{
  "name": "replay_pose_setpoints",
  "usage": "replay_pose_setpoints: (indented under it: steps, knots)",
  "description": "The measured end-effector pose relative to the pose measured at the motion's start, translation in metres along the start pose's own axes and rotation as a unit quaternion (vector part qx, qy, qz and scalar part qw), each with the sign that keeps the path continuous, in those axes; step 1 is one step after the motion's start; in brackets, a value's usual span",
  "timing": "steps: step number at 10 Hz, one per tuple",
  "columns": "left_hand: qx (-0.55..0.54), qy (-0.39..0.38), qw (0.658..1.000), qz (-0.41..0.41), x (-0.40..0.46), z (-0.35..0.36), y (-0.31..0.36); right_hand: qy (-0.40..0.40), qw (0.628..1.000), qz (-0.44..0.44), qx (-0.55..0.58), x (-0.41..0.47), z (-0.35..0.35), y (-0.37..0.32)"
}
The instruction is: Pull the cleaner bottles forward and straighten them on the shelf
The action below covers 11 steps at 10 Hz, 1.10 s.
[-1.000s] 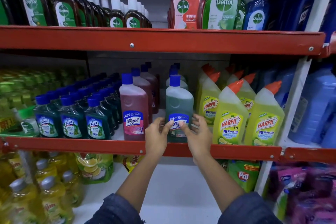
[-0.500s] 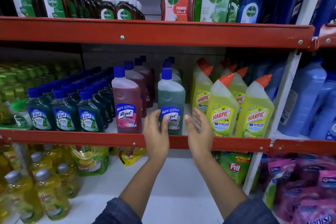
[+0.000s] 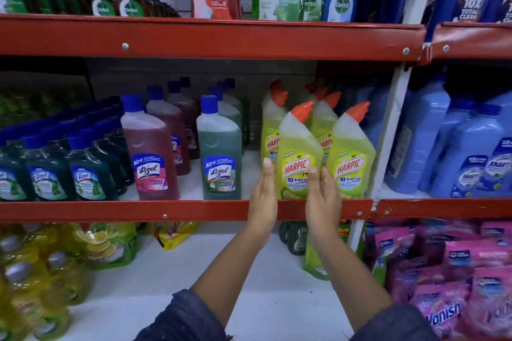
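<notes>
Flanking hands [image 3: 262, 196] on upright yellow-green Harpic bottle [image 3: 298, 156]

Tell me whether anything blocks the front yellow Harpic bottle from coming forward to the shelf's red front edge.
Nothing visible does. The front Harpic bottle already stands just behind the red shelf edge, with no item before it. Only the left hand and right hand flank its lower sides.

2 hands [image 3: 263, 196], approx 6 Harpic btls [image 3: 300, 152], front-row Lizol btls [image 3: 219, 152] 2.
</notes>
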<state>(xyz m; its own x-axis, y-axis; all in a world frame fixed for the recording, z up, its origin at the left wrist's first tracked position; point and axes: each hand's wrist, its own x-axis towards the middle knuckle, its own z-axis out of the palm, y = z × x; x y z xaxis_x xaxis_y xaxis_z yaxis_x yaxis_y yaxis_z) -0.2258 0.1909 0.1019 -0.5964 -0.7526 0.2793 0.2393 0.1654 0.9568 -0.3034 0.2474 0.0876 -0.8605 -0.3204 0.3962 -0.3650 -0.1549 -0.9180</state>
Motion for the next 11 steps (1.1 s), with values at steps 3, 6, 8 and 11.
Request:
replay_pose_setpoints:
  steps: [3,6,8,11]
  knots:
    - [-0.021,0.032,0.998,-0.056,-0.001,-0.003,0.006,-0.03,0.994,0.063,0.089,0.015,-0.002,-0.005]
    - [-0.011,0.052,0.997,-0.053,-0.003,-0.01,0.007,-0.057,0.991,0.058,0.103,0.012,0.002,-0.005]
    - [0.026,0.044,0.997,-0.056,-0.006,-0.007,0.011,-0.088,0.994,0.046,0.051,0.006,-0.003,-0.015]
    - [0.031,0.026,0.999,0.017,-0.01,-0.023,0.043,-0.146,0.989,-0.012,-0.013,-0.004,-0.003,-0.04]
